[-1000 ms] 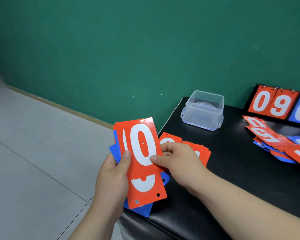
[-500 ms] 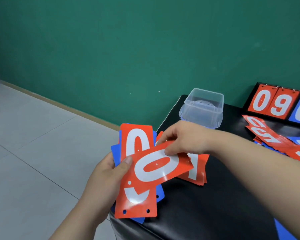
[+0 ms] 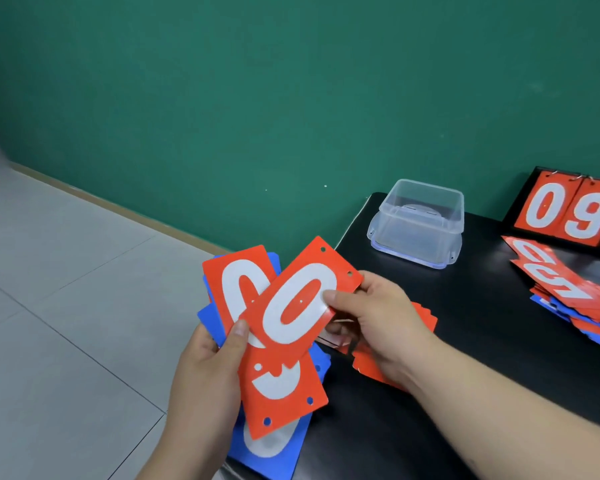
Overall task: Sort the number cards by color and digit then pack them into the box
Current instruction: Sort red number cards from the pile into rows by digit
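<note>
Two hands here, both busy with cards, held close together over the near left corner of the black table (image 3: 465, 341).

The right hand (image 3: 378, 317) pinches a single red 0 card (image 3: 298, 299) between thumb and fingers at its upper-right end. That card's long axis runs diagonally from lower left to upper right, with its two punched holes on the upper-right short edge. The left hand (image 3: 205, 375) grips a fanned stack of cards (image 3: 281, 386) with the thumb pressed on the front, red ones in front and blue behind. The stack's long axis runs roughly up and down. Its front red card has its holes at the bottom edge. The loose 0 overlaps the top of the fan.

Readable stuff: a white 0 on the loose card and another 0 on the red card behind it. The scoreboard (image 3: 568, 216) at far right shows 0 and 9, white on red. In front of it lies a messy pile of cards (image 3: 568, 296), digits hard to read. A few red cards (image 3: 426, 318) lie under the right hand.

A clear plastic box (image 3: 416, 223) sits near the table's back edge, well apart from the hands. Green wall, pale tiled floor, tan baseboard.
</note>
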